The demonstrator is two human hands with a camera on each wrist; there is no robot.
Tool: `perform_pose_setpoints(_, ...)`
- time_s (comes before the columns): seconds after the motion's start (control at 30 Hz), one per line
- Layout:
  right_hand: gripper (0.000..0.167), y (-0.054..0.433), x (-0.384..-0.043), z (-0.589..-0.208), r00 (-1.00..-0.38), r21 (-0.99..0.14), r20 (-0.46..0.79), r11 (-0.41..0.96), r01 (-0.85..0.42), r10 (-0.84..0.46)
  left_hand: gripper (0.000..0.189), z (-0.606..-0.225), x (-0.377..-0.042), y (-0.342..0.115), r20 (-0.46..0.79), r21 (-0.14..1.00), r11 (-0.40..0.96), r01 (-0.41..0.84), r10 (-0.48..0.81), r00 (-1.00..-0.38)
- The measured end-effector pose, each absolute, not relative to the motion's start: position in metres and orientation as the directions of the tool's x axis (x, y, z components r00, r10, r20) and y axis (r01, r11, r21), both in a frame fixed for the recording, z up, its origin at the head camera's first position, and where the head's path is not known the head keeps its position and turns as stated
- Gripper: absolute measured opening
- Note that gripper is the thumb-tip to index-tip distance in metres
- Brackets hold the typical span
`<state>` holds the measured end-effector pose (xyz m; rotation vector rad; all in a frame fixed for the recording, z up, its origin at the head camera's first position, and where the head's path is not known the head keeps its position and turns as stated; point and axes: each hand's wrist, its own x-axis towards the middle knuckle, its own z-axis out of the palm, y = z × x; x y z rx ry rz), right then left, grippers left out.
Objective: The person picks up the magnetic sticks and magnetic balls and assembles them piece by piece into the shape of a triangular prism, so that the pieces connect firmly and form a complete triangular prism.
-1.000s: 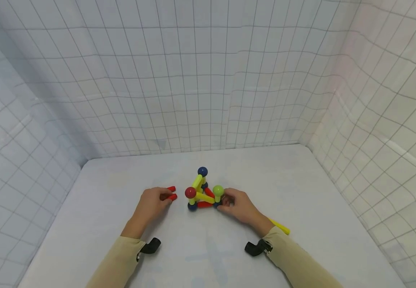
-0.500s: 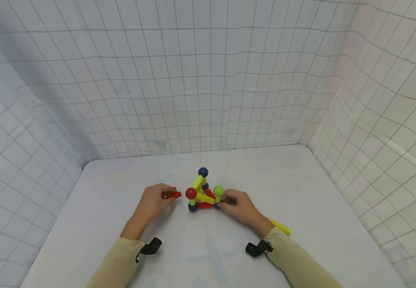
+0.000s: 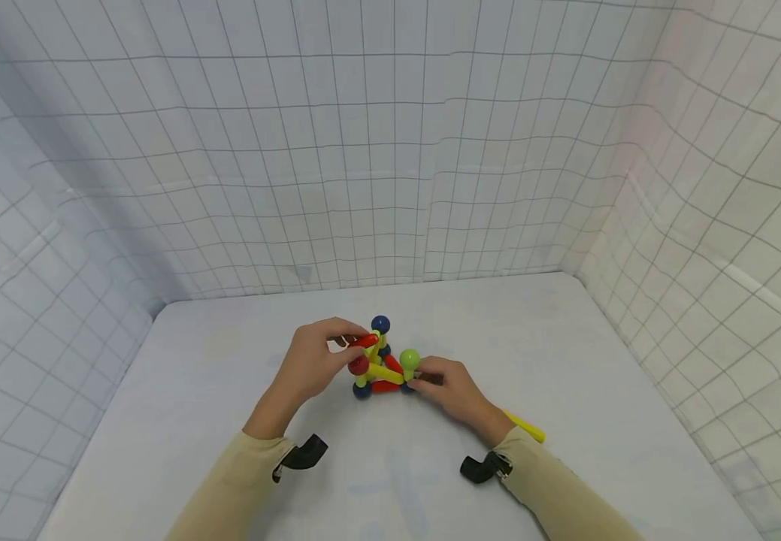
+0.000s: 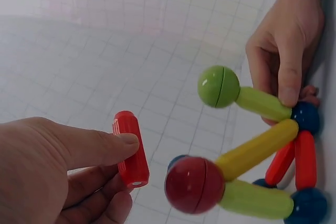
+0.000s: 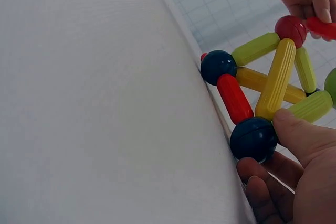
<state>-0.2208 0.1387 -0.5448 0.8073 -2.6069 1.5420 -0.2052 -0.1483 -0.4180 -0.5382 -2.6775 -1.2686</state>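
Observation:
In my left hand (image 3: 312, 364) I pinch a short red magnetic building rod (image 4: 131, 153) between thumb and fingers. It is held in the air beside the red ball (image 4: 194, 184) of a ball-and-rod frame (image 3: 386, 374), apart from that ball in the left wrist view. The frame stands on the table, with blue balls at its base and red, yellow and light green rods joining them. A green ball (image 3: 410, 359) tops its right upright. My right hand (image 3: 449, 387) grips the base corner there, thumb by the light green rod (image 5: 312, 106) and fingers by the blue ball (image 5: 253, 137).
A loose yellow rod (image 3: 528, 428) lies on the white table (image 3: 390, 473) beside my right forearm. White grid-patterned sheets (image 3: 390, 150) rise at the back and both sides. A black wrist mount (image 3: 304, 453) sits on my left sleeve, with another (image 3: 481, 467) on the right.
My left hand has lifted the red rod and carried it right, up to the frame. Earlier two red rods showed at that hand. My right hand has stayed at the frame's corner.

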Motion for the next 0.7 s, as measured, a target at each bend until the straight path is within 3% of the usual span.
perform_pose_setpoints(0.23, 0.014, 0.14, -0.22, -0.545, -0.863, -0.813, 0.273, 0.378, -0.443, -0.424, 0.021, -0.423, -0.202, -0.123, 0.255, 0.754, 0.513, 0.41, 0.346, -0.903)
perform_pose_setpoints(0.7, 0.016, 0.139, -0.219, -0.541, -0.867, -0.815, 0.261, 0.385, -0.434, -0.424, 0.024, -0.439, -0.204, -0.114, 0.29, 0.528, 0.664, 0.53, 0.446, -0.847)
